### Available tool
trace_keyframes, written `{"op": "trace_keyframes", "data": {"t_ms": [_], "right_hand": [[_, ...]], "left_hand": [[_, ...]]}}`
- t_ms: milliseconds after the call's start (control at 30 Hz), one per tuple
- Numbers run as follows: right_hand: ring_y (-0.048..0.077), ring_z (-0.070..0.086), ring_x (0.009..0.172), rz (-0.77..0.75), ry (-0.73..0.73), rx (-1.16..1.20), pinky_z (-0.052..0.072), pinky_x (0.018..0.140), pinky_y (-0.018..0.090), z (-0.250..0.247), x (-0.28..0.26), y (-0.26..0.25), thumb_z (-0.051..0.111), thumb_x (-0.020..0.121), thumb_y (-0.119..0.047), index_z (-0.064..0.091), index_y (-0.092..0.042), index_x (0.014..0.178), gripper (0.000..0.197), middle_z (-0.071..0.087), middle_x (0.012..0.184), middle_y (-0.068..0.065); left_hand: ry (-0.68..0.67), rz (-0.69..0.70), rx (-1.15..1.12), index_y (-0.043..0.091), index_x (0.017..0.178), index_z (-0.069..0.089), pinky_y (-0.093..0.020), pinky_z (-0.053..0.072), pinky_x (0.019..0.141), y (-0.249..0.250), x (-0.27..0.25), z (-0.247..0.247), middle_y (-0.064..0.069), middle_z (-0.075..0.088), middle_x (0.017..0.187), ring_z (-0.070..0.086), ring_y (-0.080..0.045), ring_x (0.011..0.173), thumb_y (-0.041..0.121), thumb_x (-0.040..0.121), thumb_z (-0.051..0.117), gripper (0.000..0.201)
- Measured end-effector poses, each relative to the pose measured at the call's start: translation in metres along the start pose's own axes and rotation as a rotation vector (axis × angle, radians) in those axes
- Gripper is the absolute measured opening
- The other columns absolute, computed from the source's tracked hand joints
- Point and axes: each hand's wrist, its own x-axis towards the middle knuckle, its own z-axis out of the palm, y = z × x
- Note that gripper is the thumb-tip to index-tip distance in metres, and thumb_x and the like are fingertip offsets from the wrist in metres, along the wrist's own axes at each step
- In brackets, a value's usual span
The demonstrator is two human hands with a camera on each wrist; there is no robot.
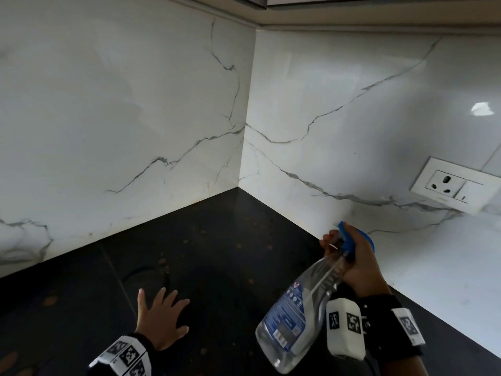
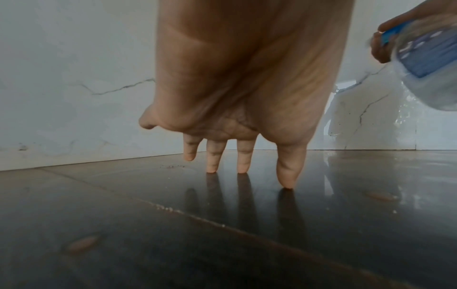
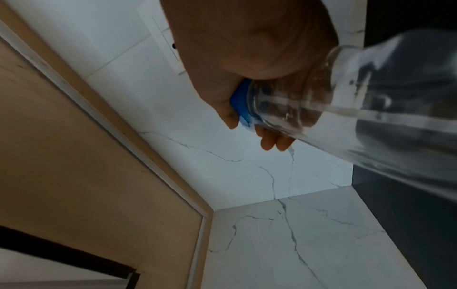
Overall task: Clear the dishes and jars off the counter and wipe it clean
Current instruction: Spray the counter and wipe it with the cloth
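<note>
A person stands at the inner corner of a dark, glossy worktop walled on two sides by white marble-look backsplash veined in grey. The right hand holds a clear spray bottle above the worktop near the right-hand wall, its grip closed around the neck just below the blue trigger head, fingers curled over the trigger; the bottle is tilted, its base swung back toward the person and its blue label facing up. In the right wrist view the fingers wrap the neck beside the blue collar, the transparent body running off to the right. The left hand is spread wide and holds nothing, its fingertips planted on the polished stone, which mirrors them. Brownish spots and small crumbs speckle the surface, and a faint ring mark shows just ahead of the left hand. A white wall socket with a switch sits on the right-hand backsplash, and the underside of a beige wall cabinet hangs above.
</note>
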Motion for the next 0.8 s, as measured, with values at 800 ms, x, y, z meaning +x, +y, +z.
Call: {"op": "trace_keyframes", "data": {"t_ms": [800], "right_hand": [[0.012, 0.056, 0.052, 0.047, -0.001, -0.121, 0.050, 0.061, 0.027, 0.052, 0.024, 0.050, 0.059, 0.090, -0.030, 0.057, -0.010, 0.073, 0.026, 0.058, 0.056, 0.001]], "left_hand": [[-0.021, 0.019, -0.024, 0.037, 0.147, 0.013, -0.053, -0.045, 0.068, -0.005, 0.005, 0.010, 0.003, 0.002, 0.159, -0.007, -0.026, 0.146, 0.056, 0.090, 0.039, 0.065]]}}
